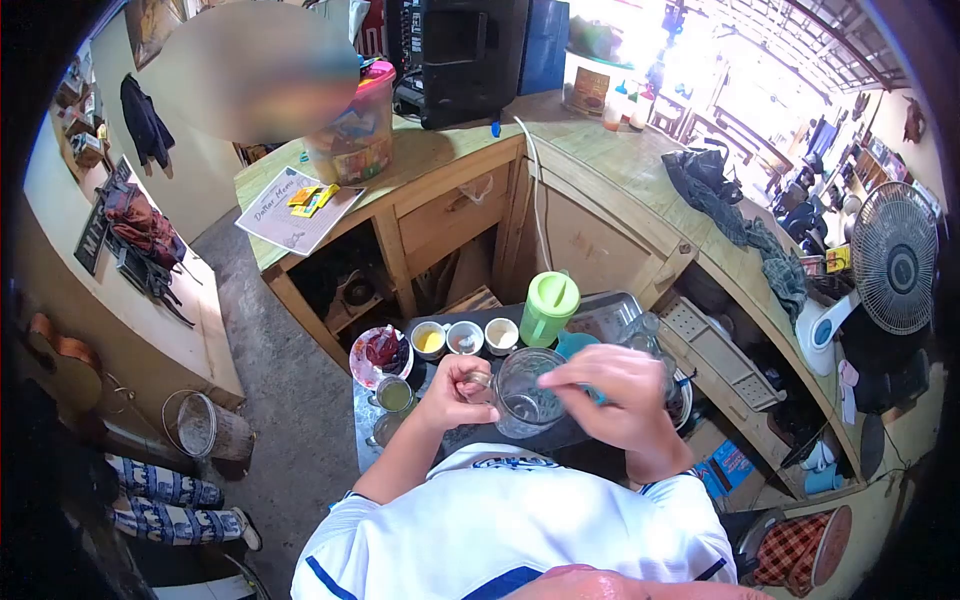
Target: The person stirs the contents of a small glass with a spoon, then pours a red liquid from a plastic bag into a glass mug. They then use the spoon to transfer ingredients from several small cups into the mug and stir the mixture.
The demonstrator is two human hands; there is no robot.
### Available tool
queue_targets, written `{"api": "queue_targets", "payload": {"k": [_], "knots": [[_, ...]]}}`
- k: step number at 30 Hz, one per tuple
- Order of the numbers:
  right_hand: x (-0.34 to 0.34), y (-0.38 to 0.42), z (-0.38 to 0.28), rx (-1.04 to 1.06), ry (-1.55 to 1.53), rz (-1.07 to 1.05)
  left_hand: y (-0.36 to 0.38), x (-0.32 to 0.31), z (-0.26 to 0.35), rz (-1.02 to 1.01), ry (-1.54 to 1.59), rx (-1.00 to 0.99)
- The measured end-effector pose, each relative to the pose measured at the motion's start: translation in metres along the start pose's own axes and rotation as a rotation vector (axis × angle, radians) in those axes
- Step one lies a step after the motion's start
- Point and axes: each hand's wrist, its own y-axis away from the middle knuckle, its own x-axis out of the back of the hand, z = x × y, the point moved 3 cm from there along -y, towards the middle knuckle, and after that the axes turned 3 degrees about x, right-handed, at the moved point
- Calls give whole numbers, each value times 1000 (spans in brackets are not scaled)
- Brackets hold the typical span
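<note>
Glass jar (525, 393) upright, long axis vertical, mouth up, at near edge of dark tray (440, 330); left hand (455, 390) pinching something small beside it, right hand (615, 390) fingers curled over rim; wooden counter (620, 170) behind

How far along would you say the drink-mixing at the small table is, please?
Done: three small bowls of ingredients, a small green-filled glass and a green-lidded pitcher stand ready. In hand: the left hand and right hand work over the clear glass. Left: that glass looks nearly empty.
</note>
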Motion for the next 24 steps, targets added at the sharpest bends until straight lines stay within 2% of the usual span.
{"api": "queue_targets", "payload": {"k": [1,3,5,7,9,11,14,15,18,19,21,22,23,24], "knots": [[-8,0,3,-36,12,-123,0,-2,5,38,-59,34],[-2,3,6,-25,-2,-119,0,-4,10,35,-126,11],[21,6,2,58,-36,89,1,-4,10,39,-184,-11],[17,4,3,109,-35,87,1,-2,9,127,-202,25],[-4,1,9,154,214,-122,1,-3,11,158,-183,25],[-1,8,5,128,202,-100,1,0,11,104,-369,-41],[33,13,-24,102,364,65,2,1,14,115,-406,-56],[28,10,-20,102,361,67,3,1,15,115,-416,-62],[-3,11,17,-30,268,-165,3,-4,24,131,-545,-101],[2,16,15,-28,271,-162,3,-5,23,127,-548,-104],[22,17,4,-139,185,-13,5,-4,20,200,-566,-155],[30,22,4,-99,131,106,4,-1,19,195,-593,-194],[27,22,7,-101,129,106,4,-2,21,196,-592,-191],[17,20,15,-157,174,7,4,-5,26,203,-676,-212]]}}
